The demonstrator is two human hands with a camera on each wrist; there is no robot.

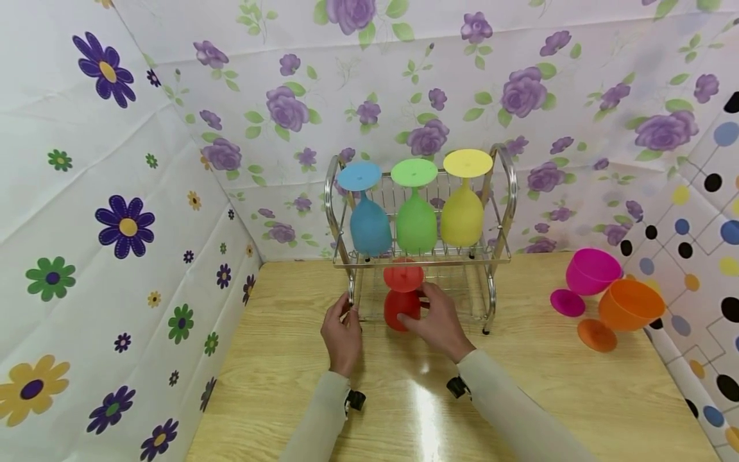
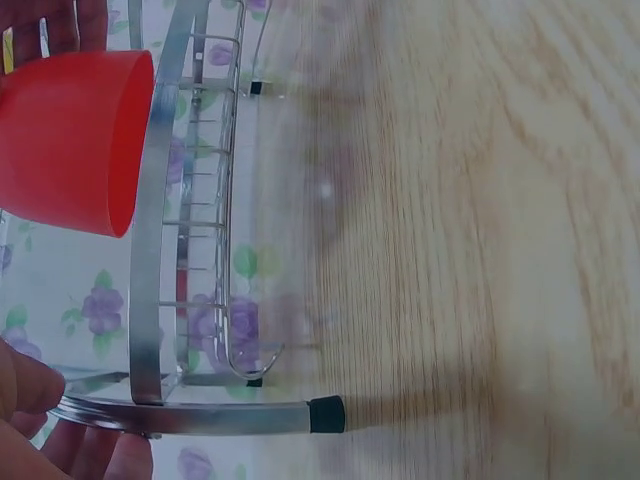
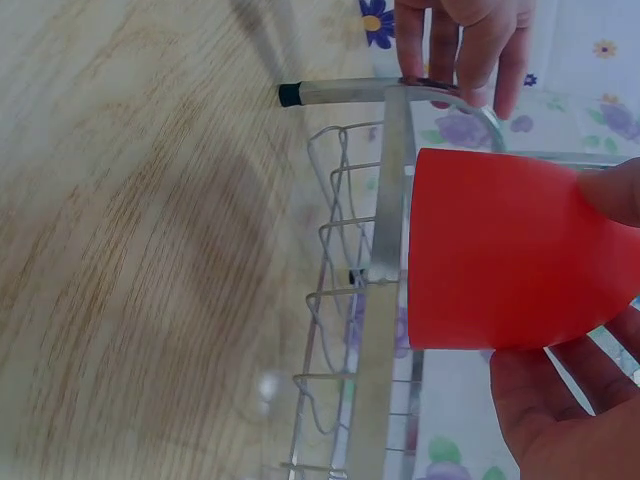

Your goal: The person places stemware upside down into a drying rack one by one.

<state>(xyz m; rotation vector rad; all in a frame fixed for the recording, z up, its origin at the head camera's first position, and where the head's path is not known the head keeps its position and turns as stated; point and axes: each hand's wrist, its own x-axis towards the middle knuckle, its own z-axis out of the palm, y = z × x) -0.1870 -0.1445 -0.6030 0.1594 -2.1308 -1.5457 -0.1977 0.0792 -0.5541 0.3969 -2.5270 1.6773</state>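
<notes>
A red goblet (image 1: 402, 308) is upside down at the front of the lower tier of a metal dish rack (image 1: 491, 282). My right hand (image 1: 440, 321) grips its bowl, thumb on one side and fingers on the other, as the right wrist view also shows. The goblet's rim (image 3: 415, 250) faces down, just above the rack's front bar. My left hand (image 1: 342, 337) holds the rack's left front leg (image 2: 220, 418) between thumb and fingers. On the upper tier stand a blue goblet (image 1: 370, 224), a green goblet (image 1: 416, 224) and a yellow goblet (image 1: 463, 218), all inverted.
To the right, a magenta goblet (image 1: 591, 273) and an orange goblet (image 1: 630, 305) lie on their sides on the wooden table (image 1: 537, 385). Flower-patterned cloth (image 1: 369, 77) covers the wall behind, and dotted cloth (image 1: 707, 256) hangs at the right.
</notes>
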